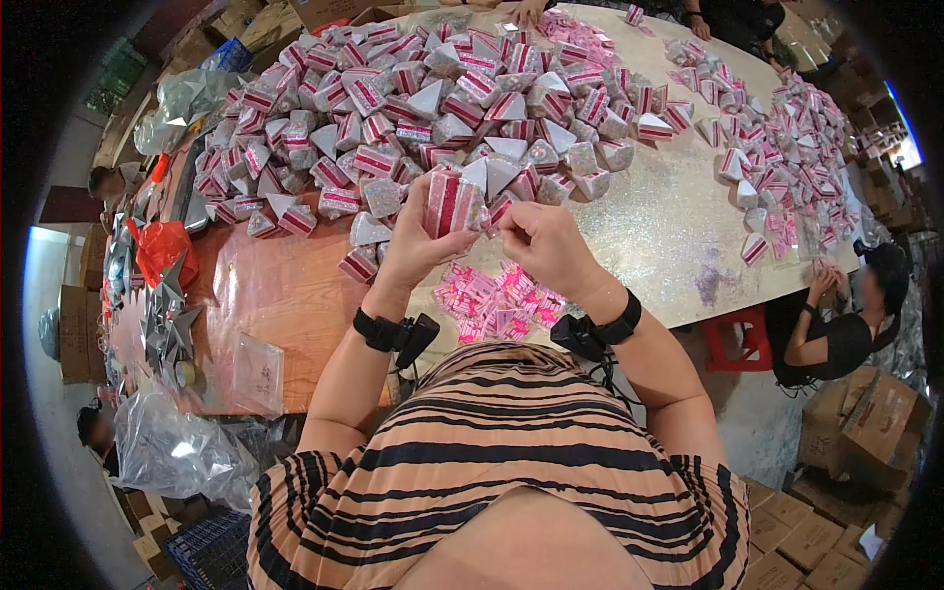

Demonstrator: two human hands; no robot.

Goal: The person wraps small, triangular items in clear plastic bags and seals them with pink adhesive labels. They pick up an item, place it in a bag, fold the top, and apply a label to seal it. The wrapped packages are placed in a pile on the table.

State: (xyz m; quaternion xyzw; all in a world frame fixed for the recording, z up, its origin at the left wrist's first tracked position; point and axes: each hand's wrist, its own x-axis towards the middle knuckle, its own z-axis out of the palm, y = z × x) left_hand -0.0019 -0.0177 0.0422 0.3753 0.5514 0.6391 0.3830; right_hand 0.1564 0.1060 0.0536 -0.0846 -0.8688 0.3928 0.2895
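In my left hand (pixel 421 248) is a cake-slice ornament (pixel 452 205) with red and white layers and a glittery, pale outside. My fingers and thumb wrap round it, its striped side facing up. Close to its right edge my right hand (pixel 553 248) is closed in a pinch. Whatever lies between those fingertips is too small to make out. Below both hands, near my body, lies a loose pile of pink printed tags (pixel 492 303). Just beyond my hands rises a big heap of similar cake-slice ornaments (pixel 403 108).
More ornaments (pixel 777 147) spread along the table's right side, where a person (pixel 836 324) sits by a red stool (pixel 737 339). Other people's hands (pixel 531 12) show at the far edge. Silver stars (pixel 169 329), a red bag (pixel 162 254) and clear plastic (pixel 182 438) lie left.
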